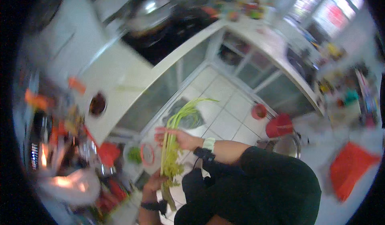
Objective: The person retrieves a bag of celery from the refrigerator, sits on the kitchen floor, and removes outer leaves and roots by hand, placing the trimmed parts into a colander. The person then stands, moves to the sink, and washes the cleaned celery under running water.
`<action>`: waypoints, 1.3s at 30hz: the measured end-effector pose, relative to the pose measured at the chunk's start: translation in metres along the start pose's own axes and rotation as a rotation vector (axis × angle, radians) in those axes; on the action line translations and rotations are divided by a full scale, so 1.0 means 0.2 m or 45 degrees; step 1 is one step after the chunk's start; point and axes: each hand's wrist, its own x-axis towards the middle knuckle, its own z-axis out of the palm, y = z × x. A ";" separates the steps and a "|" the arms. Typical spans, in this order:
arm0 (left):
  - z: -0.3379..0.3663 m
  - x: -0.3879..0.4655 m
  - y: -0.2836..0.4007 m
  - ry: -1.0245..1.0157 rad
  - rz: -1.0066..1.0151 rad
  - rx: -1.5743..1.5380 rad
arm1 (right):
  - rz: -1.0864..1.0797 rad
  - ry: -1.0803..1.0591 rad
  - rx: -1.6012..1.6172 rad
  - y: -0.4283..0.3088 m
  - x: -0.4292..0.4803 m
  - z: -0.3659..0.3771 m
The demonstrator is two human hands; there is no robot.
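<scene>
A bunch of leafy green stalks, which looks like celery (177, 118), stretches from the lower middle up over the tiled floor. My right hand (174, 137) is closed around the stalks near their middle, with a pale band and a dark strap on that wrist. Lower down, my left hand (155, 181) grips the same bunch beside its yellow-green leaves (173, 167). Part of the bunch also shows below my left hand. The picture is blurred, so single fingers are hard to make out.
A pan with a shiny lid (150, 11) stands on the black stove (183, 29). A dark-filled bowl (97, 104) rests on the pale counter (129, 83). On the floor are a grey plastic bag (192, 119), a red bucket (279, 125) and a smaller red container (259, 111).
</scene>
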 end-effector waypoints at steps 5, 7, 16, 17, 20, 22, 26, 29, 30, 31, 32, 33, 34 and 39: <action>0.13 0.10 0.21 -0.165 -0.080 0.128 | -0.278 0.031 0.202 -0.17 -0.19 0.16; 0.18 0.21 0.29 -0.286 -0.139 0.226 | -0.385 0.064 0.248 -0.26 -0.30 0.17; 0.73 0.77 0.46 -0.299 -0.280 0.618 | -0.915 0.155 0.138 -0.88 -0.94 0.04; 0.79 0.86 0.46 -0.364 -0.257 0.728 | -0.949 0.138 0.149 -0.95 -1.01 0.02; 0.98 1.15 0.45 -0.337 -0.251 1.032 | -1.008 0.176 0.146 -1.20 -1.23 -0.08; 1.13 1.36 0.46 -0.385 -0.266 0.984 | -1.056 0.178 0.123 -1.38 -1.38 -0.15; 1.48 1.78 0.46 -0.467 -0.229 0.923 | -1.155 0.273 0.093 -1.77 -1.71 -0.30; 1.72 2.08 0.48 -0.462 -0.232 1.036 | -1.268 0.307 0.046 -2.05 -1.91 -0.38; 1.80 2.19 0.51 -0.480 -0.234 1.024 | -1.315 0.375 0.046 -2.14 -1.98 -0.40; 1.87 2.29 0.53 -0.491 -0.245 1.034 | -1.372 0.422 0.030 -2.24 -2.04 -0.43; 1.94 2.39 0.56 -0.555 -0.261 1.053 | -1.388 0.475 0.046 -2.32 -2.10 -0.46; 2.01 2.49 0.59 -0.625 -0.274 1.013 | -1.414 0.456 0.049 -2.41 -2.16 -0.48; 2.08 2.59 0.61 -0.680 -0.293 0.983 | -1.440 0.437 0.054 -2.50 -2.23 -0.51; 2.44 3.18 0.74 -0.874 -0.435 0.823 | -1.669 0.608 -0.103 -2.96 -2.51 -0.68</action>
